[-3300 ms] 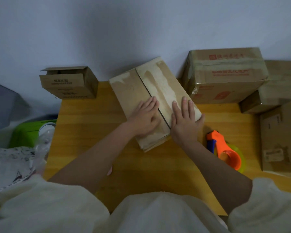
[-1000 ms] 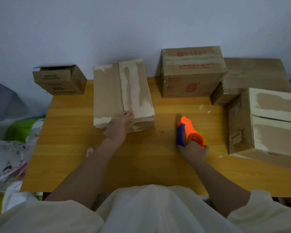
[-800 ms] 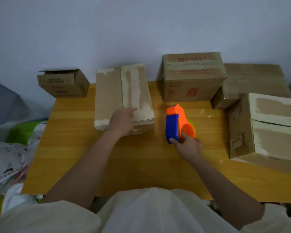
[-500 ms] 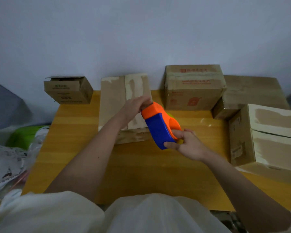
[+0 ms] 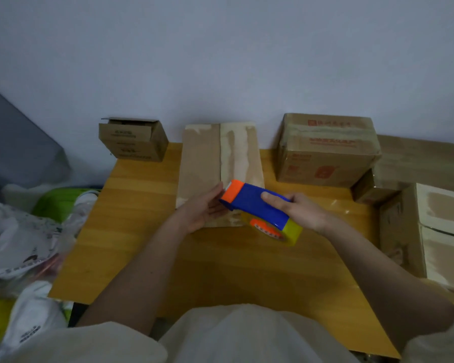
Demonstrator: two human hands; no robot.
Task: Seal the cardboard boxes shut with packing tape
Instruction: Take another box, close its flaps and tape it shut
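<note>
A long flat cardboard box [image 5: 207,163] lies lengthwise on the wooden table [image 5: 142,205], its two top flaps closed with a bare seam down the middle. My right hand [image 5: 302,212] grips a blue and orange tape dispenser [image 5: 257,203] holding a yellowish tape roll [image 5: 283,233], above the box's near end. My left hand [image 5: 206,209] is at the dispenser's orange front end, fingers spread, palm over the box's near edge; whether it pinches the tape end is hidden.
A small open-topped box [image 5: 133,140] sits at the table's far left corner. A taped printed box [image 5: 328,150] stands at the back right, with more boxes [image 5: 435,231] along the right side. Plastic bags [image 5: 19,237] and a green bin [image 5: 60,203] lie left of the table.
My right hand picked the dispenser up from the table and carried it left to the box's near end. My left hand left the box top and came to the dispenser's front.
</note>
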